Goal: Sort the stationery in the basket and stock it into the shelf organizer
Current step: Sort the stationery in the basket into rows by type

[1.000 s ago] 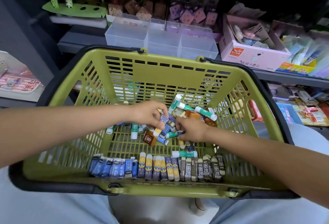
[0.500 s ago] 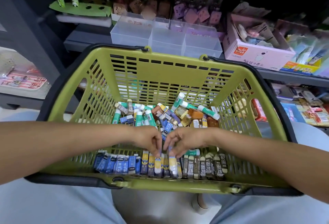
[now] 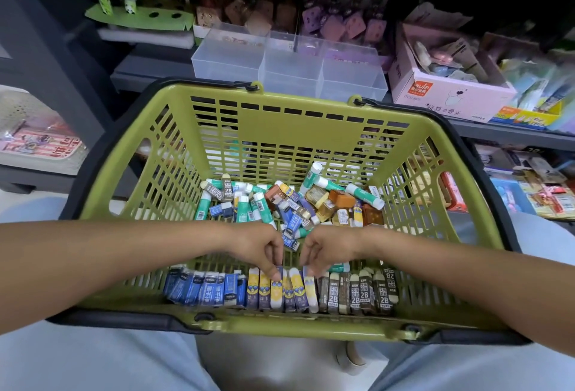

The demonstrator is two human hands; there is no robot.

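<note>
A green basket [image 3: 280,123] rests on my lap. Along its near wall stands a sorted row: blue erasers [image 3: 202,289], yellow-and-purple erasers [image 3: 294,292] and dark 2B erasers [image 3: 357,292]. My left hand [image 3: 258,247] pinches the top of one yellow-and-purple eraser in the row. Beside it, my right hand [image 3: 326,247] pinches the top of another. A loose pile [image 3: 289,207] of erasers, green-and-white glue sticks [image 3: 364,196] and small brown packs [image 3: 340,199] lies in the middle of the basket. The clear shelf organizer [image 3: 289,64], with three compartments, stands on the shelf just beyond the basket.
A pink cardboard box [image 3: 451,98] of small goods sits to the right of the organizer. Panda figures on a green stand [image 3: 137,15] are at the back left. Packed stationery fills the lower shelf [image 3: 529,185] on the right.
Both hands came back from the loose pile to the near row, each with a yellow-and-purple eraser, and set them upright among the others.
</note>
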